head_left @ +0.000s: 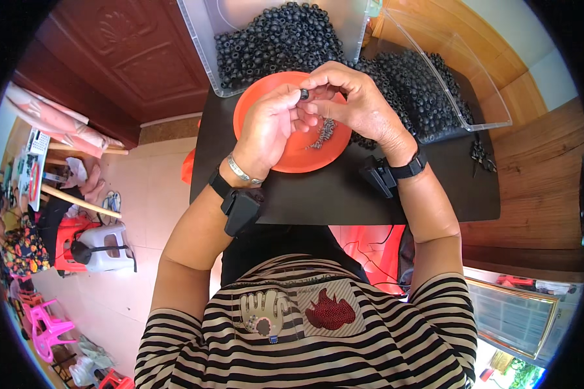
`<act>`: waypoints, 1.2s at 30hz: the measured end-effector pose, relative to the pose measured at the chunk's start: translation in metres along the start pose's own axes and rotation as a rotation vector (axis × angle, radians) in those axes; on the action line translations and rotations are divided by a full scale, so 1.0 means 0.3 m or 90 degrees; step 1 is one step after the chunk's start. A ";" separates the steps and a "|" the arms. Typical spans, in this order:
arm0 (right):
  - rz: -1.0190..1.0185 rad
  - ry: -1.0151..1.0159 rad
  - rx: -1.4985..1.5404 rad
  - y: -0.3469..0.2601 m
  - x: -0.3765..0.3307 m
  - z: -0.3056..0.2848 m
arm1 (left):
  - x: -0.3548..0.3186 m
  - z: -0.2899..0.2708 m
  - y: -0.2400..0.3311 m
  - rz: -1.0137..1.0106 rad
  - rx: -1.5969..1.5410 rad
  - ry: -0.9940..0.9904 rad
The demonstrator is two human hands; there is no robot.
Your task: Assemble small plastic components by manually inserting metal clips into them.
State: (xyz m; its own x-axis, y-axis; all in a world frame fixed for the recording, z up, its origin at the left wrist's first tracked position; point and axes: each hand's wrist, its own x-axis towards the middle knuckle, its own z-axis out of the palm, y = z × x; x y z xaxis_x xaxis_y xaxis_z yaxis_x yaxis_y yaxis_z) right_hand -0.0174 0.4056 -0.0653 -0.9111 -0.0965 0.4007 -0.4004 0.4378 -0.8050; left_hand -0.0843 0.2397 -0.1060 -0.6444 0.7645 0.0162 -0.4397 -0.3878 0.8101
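Above an orange plastic basin [245, 107], my left hand [269, 126] pinches a small black round part with a hole [304, 94] between thumb and forefinger. My right hand [360, 104] meets it there, its fingers curled together beside the part; whatever lies in that pinch is too small to make out. Below the hands, a little heap of small silvery metal pieces [322, 135] lies in the basin. Both wrists wear black strapped devices.
Behind the basin stands a clear bin [207, 58] heaped with black round parts [279, 42]. A second clear container [493, 123] at right spills more onto the dark table [305, 201]. Small dark tools [480, 155] lie at the table's right. Stools [107, 249] stand at left.
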 end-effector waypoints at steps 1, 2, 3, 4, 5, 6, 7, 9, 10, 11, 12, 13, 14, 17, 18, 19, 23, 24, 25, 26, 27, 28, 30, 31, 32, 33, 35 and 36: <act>-0.002 0.004 -0.010 0.003 0.001 0.000 | 0.000 0.002 0.003 0.002 0.001 -0.001; -0.004 0.004 -0.011 0.008 0.000 0.000 | -0.004 0.005 0.007 0.005 -0.005 -0.004; -0.018 0.011 -0.020 0.012 -0.001 0.002 | -0.005 0.008 0.011 0.008 -0.011 -0.008; -0.032 0.018 -0.028 0.011 -0.001 0.002 | -0.003 0.004 0.009 0.010 -0.010 -0.009; -0.035 0.018 -0.029 0.006 0.000 0.002 | -0.001 -0.006 0.003 0.000 -0.031 -0.020; -0.051 0.029 -0.048 0.001 -0.003 0.005 | -0.001 -0.005 0.003 -0.011 -0.054 -0.030; -0.067 0.040 -0.066 -0.002 -0.002 0.006 | -0.001 -0.003 0.003 -0.010 -0.054 -0.032; -0.084 0.049 -0.075 0.003 -0.001 0.008 | -0.004 0.002 0.007 -0.010 -0.034 -0.065; -0.101 0.055 -0.110 -0.001 -0.002 0.009 | -0.003 0.002 0.008 -0.009 -0.034 -0.065; -0.117 0.061 -0.144 -0.004 -0.002 0.009 | -0.003 0.001 0.010 -0.014 -0.037 -0.065; -0.118 0.061 -0.145 -0.003 0.000 0.009 | -0.002 0.000 0.013 -0.019 -0.041 -0.066; -0.142 0.066 -0.144 -0.001 0.002 0.008 | -0.001 -0.002 0.014 -0.018 -0.041 -0.067; -0.166 0.070 -0.144 -0.001 0.003 0.007 | -0.001 -0.007 0.013 -0.014 -0.046 -0.084; -0.132 0.057 -0.134 -0.021 0.005 0.008 | 0.000 -0.012 0.008 -0.001 -0.058 -0.093; -0.134 0.059 -0.135 -0.021 0.005 0.008 | -0.001 -0.007 0.007 0.005 -0.067 -0.087; -0.148 0.061 -0.137 -0.019 0.005 0.008 | -0.002 -0.002 0.006 0.006 -0.066 -0.089; -0.135 0.060 -0.127 -0.019 0.000 0.013 | -0.003 -0.002 0.008 0.000 -0.083 -0.084; -0.135 0.061 -0.128 -0.012 -0.001 0.012 | -0.003 -0.001 0.007 -0.011 -0.086 -0.096; -0.155 0.062 -0.142 -0.002 0.000 0.010 | -0.004 0.002 0.008 -0.012 -0.086 -0.098; -0.174 0.063 -0.155 0.003 -0.001 0.008 | -0.005 0.005 0.010 -0.017 -0.090 -0.097; -0.175 0.063 -0.155 0.002 0.001 0.009 | -0.007 0.006 0.015 -0.019 -0.094 -0.095; -0.176 0.062 -0.151 0.000 0.002 0.010 | -0.004 -0.004 0.010 -0.018 -0.093 -0.094; -0.176 0.061 -0.147 -0.002 0.001 0.015 | 0.008 -0.025 -0.003 -0.009 -0.112 -0.131; -0.160 0.066 -0.131 -0.001 -0.001 0.020 | 0.009 -0.027 -0.006 -0.009 -0.112 -0.132; -0.144 0.072 -0.114 -0.001 -0.002 0.022 | 0.010 -0.028 -0.009 -0.003 -0.110 -0.129; -0.144 0.072 -0.114 -0.007 0.000 0.019 | 0.008 -0.025 -0.008 0.002 -0.108 -0.126; -0.150 0.061 -0.130 -0.025 0.004 0.009 | 0.001 -0.023 -0.001 -0.010 -0.110 -0.102; -0.135 0.069 -0.133 -0.017 0.003 -0.010 | 0.000 -0.018 0.000 -0.022 -0.112 -0.081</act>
State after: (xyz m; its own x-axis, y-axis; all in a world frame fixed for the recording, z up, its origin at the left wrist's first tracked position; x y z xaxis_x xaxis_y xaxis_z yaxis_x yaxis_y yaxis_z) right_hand -0.0159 0.4060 -0.0595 -0.7888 -0.1145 0.6039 -0.5421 0.5928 -0.5956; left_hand -0.0876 0.2368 -0.1091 -0.5480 0.8332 0.0737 -0.5696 -0.4362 0.6966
